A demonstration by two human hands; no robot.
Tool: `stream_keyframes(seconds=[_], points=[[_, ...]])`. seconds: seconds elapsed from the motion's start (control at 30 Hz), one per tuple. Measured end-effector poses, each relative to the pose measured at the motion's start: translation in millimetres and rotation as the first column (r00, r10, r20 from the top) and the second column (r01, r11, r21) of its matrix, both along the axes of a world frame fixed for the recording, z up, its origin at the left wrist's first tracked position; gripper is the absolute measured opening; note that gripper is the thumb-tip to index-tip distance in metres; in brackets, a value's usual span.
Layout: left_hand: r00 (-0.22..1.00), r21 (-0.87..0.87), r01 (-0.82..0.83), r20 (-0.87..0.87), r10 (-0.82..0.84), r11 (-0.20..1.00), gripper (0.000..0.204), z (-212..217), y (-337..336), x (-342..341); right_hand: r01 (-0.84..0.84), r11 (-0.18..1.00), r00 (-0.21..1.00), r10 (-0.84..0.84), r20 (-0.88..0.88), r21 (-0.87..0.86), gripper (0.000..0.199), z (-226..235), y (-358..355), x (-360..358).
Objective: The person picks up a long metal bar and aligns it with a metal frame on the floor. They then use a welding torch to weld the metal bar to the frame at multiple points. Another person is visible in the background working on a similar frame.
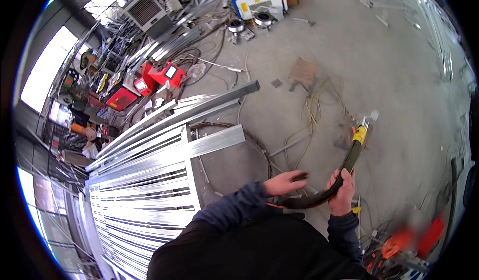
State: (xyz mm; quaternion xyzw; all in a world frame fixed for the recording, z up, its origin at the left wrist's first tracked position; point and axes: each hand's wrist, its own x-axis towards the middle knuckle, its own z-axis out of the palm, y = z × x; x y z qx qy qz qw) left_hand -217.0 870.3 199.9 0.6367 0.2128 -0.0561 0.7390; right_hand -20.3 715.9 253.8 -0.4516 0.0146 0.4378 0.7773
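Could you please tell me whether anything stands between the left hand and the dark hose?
Nothing visible does: the left hand is right beside the lower stretch of the dark hose, which the right hand grips farther along.

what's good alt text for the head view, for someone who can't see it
A person's right hand grips a thick dark hose with a yellow band near its end; the left hand is near the hose's lower curve. A silver metal frame is at left, with red machines beyond it.
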Motion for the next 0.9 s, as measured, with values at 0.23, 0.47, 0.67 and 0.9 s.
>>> stream_keyframes(seconds=[0.23,0.47,0.67,0.9], points=[[0.775,-0.574,-0.031,0.503,0.383,0.818,0.057,181.0,16.4,91.1,-0.626,0.778,0.677,0.509,0.531,0.053,0.087,110.7,1.9,-19.2],[0.334,-0.527,-0.394,0.681,0.652,0.753,0.036,286.4,-43.1,52.1,-0.927,0.124,0.319,0.757,0.57,0.353,0.109,160.8,-25.0,18.9],[0.125,-0.385,-0.142,0.907,0.402,0.912,0.037,400.5,-88.6,25.1,-0.997,-0.076,-0.049,0.822,0.568,0.024,0.074,20.0,-37.3,32.6],[0.028,-0.325,-0.609,0.903,0.429,0.724,0.047,470.4,-161.4,-64.0,-0.736,-0.44,-0.671,0.578,0.464,-0.516,0.048,-2.7,52.0,-94.8]])
